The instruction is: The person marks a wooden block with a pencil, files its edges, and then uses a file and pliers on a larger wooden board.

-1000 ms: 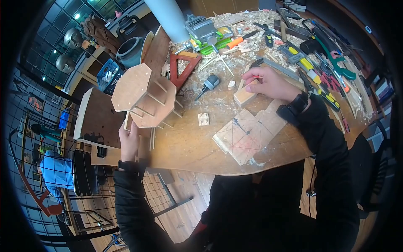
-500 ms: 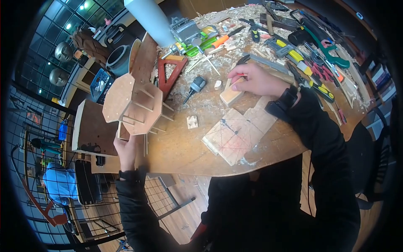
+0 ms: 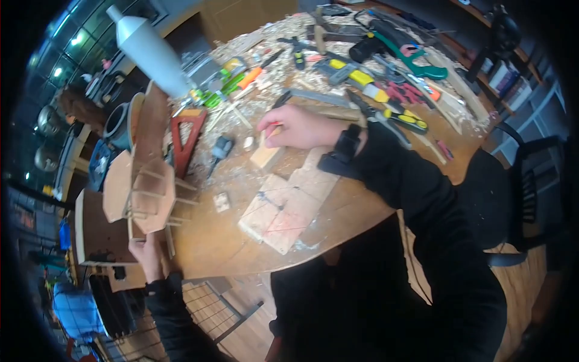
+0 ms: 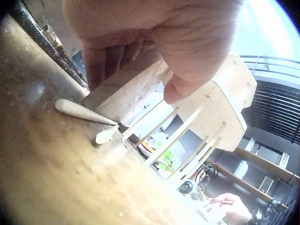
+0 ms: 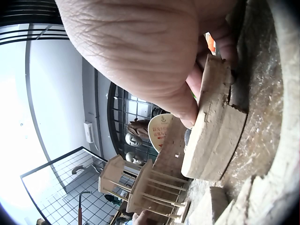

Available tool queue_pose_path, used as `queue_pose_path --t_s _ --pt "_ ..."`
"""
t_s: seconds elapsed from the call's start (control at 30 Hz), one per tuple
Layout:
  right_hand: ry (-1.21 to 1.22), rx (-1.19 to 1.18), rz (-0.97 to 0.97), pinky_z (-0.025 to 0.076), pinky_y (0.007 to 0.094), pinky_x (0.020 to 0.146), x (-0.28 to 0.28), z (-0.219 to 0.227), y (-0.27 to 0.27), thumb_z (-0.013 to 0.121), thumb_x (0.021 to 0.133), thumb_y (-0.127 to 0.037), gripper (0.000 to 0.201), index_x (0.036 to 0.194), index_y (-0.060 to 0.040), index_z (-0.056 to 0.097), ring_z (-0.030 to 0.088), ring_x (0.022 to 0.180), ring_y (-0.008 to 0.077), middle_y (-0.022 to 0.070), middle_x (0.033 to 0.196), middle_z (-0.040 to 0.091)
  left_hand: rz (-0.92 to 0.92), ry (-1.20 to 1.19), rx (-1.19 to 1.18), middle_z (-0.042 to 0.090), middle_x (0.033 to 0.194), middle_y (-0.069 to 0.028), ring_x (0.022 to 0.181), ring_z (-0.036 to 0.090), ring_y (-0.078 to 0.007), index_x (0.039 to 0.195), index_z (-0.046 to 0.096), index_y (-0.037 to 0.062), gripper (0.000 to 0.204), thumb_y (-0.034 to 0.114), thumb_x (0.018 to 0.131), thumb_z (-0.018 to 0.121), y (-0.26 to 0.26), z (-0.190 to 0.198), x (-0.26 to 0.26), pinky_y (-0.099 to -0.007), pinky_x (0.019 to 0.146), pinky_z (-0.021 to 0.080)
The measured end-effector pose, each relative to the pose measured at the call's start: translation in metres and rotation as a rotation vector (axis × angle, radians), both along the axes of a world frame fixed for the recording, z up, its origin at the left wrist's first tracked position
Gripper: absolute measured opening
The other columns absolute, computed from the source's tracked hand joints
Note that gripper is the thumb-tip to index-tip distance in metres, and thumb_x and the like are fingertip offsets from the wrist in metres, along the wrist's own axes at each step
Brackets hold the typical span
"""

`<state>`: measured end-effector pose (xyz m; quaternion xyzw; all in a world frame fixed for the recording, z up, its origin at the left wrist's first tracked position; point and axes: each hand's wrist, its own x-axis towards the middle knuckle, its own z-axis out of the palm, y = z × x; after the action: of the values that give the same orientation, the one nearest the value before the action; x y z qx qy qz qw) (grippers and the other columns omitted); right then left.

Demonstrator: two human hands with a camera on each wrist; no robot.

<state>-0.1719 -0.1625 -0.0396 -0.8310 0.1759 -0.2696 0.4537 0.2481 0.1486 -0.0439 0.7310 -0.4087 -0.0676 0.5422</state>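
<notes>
My right hand (image 3: 298, 128) grips a pale wooden block (image 3: 266, 158) on the bench, thumb on one side and fingers behind it in the right wrist view. A thin red stick (image 3: 275, 123) shows at these fingers. At the bench's left edge, my left hand (image 3: 149, 256) holds a flat wooden block (image 4: 124, 96) on its edge, beside a two-tier octagonal wooden model (image 3: 154, 202) on thin dowels. Loose round-ended wooden sticks (image 4: 82, 111) lie beside that block. Nearest my right wrist is a flat board (image 3: 283, 211) with pencilled and red lines.
A small square wooden piece (image 3: 222, 202) and a grey-black tool (image 3: 222, 146) lie between the hands. Behind them stand a red triangular frame (image 3: 186, 142) and a vise (image 3: 202, 69). Shavings, a green-handled saw (image 3: 422, 66) and several hand tools cover the far side.
The head view has swung right, so the bench, model and both hands appear further left and lower. Both hands keep their places on the wooden blocks.
</notes>
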Motion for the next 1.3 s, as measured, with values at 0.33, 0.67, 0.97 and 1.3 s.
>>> queue_pose_path --t_s 0.33,0.67,0.97,1.3 --pt "-0.243 0.055 -0.127 0.054 0.0253 0.073 -0.02 0.053 0.011 0.085 0.088 -0.017 0.032 0.112 0.0012 0.075 0.066 0.082 0.0086 0.0041 0.093 0.076 -0.045 -0.14 -0.011 0.074 0.117 -0.0072 0.104 0.067 -0.0131 0.126 0.068 -0.0077 0.029 0.007 0.1 0.069 0.003 -0.006 0.019 -0.0297 0.092 0.052" --pt "-0.936 -0.271 0.115 0.058 0.0289 0.066 0.004 0.139 0.123 0.095 0.07 -0.04 0.057 0.098 0.0054 0.074 0.07 0.072 0.017 0.0108 0.083 0.073 0.086 -0.056 0.021 0.048 0.066 0.0052 0.061 0.041 -0.0058 0.066 0.046 0.0068 0.038 0.004 0.086 0.078 -0.011 -0.013 0.018 -0.0296 0.05 0.032" --pt "-1.088 -0.148 0.22 0.057 0.0289 0.063 0.042 0.148 0.162 0.089 0.072 -0.03 0.045 0.096 0.0051 0.073 0.07 0.069 0.0177 0.0111 0.079 0.072 0.063 -0.038 0.013 0.055 0.083 0.0007 0.076 0.049 -0.0094 0.088 0.05 0.0033 0.025 0.002 0.09 0.075 -0.012 -0.008 0.007 -0.0301 0.064 0.039" --pt "-1.04 -0.122 0.253 0.055 0.028 0.062 0.061 0.138 0.168 0.083 0.076 -0.021 0.033 0.096 0.0042 0.072 0.07 0.068 0.0166 0.0105 0.078 0.072 0.064 -0.026 0.01 0.063 0.103 -0.0044 0.092 0.058 -0.0133 0.111 0.055 -0.0006 0.025 0.001 0.093 0.073 0.011 0.0 0.021 -0.0305 0.079 0.045"
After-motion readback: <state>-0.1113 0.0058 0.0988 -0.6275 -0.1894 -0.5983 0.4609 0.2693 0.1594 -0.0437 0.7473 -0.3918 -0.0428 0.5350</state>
